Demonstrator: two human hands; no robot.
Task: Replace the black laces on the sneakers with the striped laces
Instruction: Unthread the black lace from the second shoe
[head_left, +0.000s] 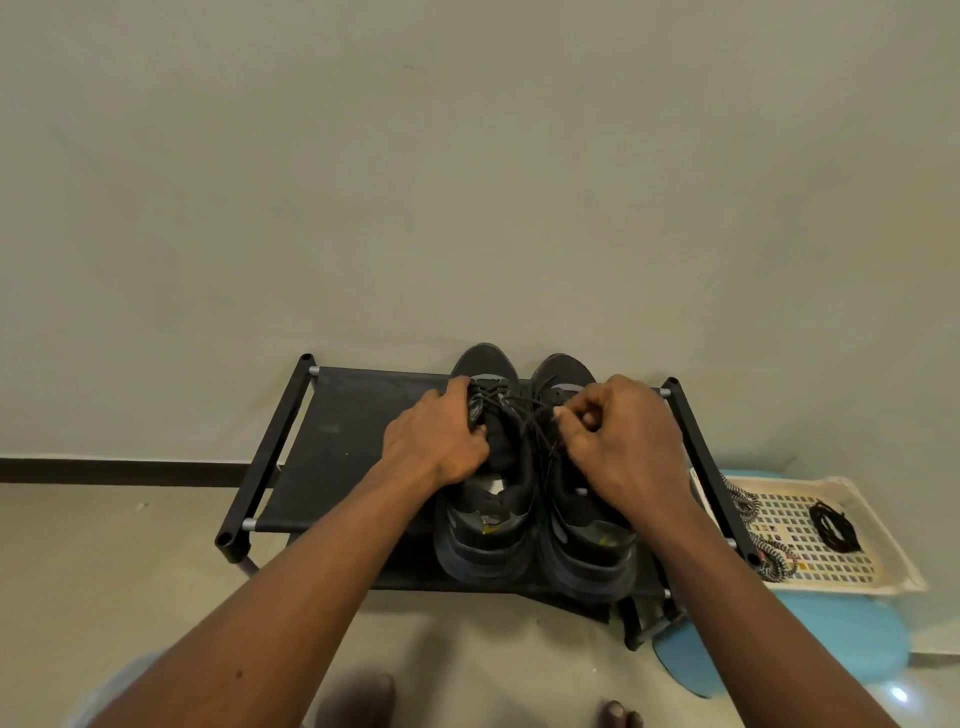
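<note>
Unlacing step: left hand (441, 441) grips centre sneaker (483, 540), right hand (618, 441) pinches its black lace (519, 402); next, likely pull it free of eyelets.

No legible txt — marks on sneakers (483, 545) too small, unreadable

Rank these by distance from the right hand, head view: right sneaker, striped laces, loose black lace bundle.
1. right sneaker, directly beneath the right hand.
2. striped laces, at the left side of the tray.
3. loose black lace bundle, farther right in the tray.
</note>
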